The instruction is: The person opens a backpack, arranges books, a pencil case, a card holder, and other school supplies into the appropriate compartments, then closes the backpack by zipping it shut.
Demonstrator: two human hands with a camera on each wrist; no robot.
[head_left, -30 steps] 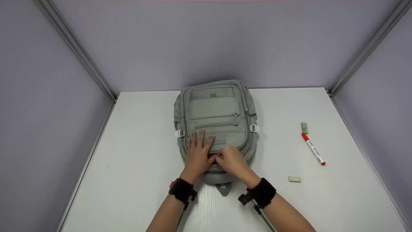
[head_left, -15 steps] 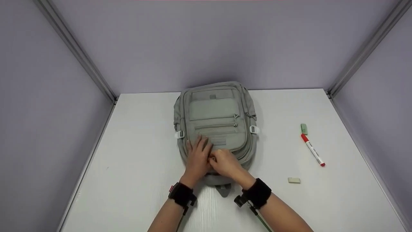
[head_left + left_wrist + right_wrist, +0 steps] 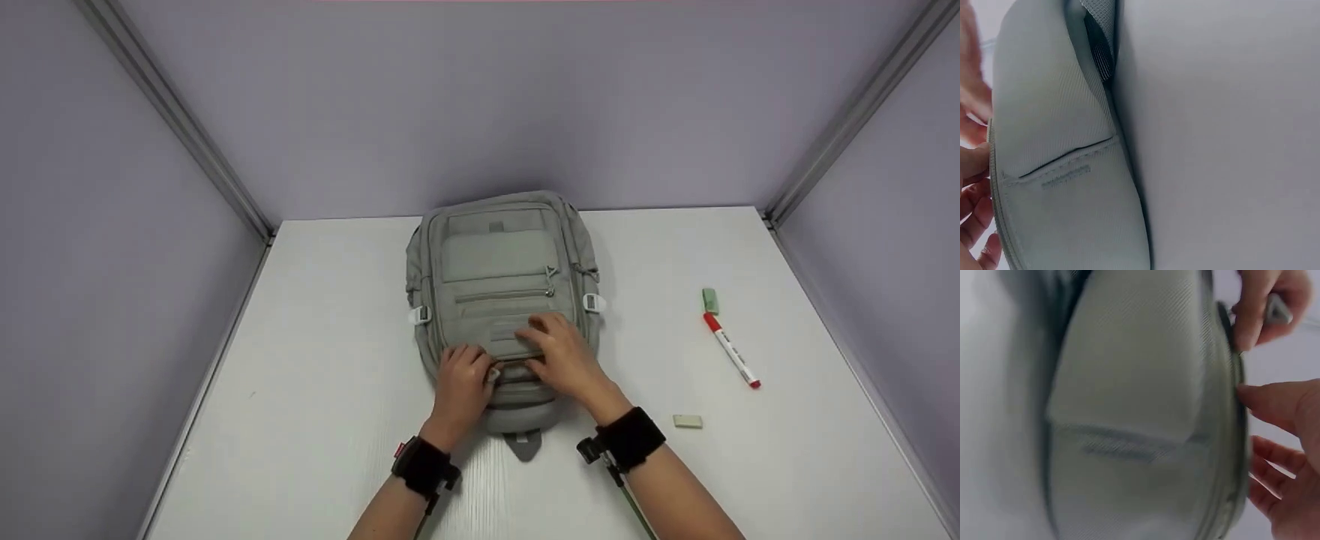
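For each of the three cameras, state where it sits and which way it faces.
Head: above the table, looking forward and down at the backpack; both forearms, left hand and right hand show.
Left wrist: low beside the backpack's near end, facing it; fingers at the left edge.
Right wrist: the same end from the other side, blurred; fingers at the right, pinching a zipper pull.
Shared: all show the backpack.

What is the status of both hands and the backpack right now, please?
Left hand pinching zipper pull. Right hand flat on backpack. Nothing in the way.
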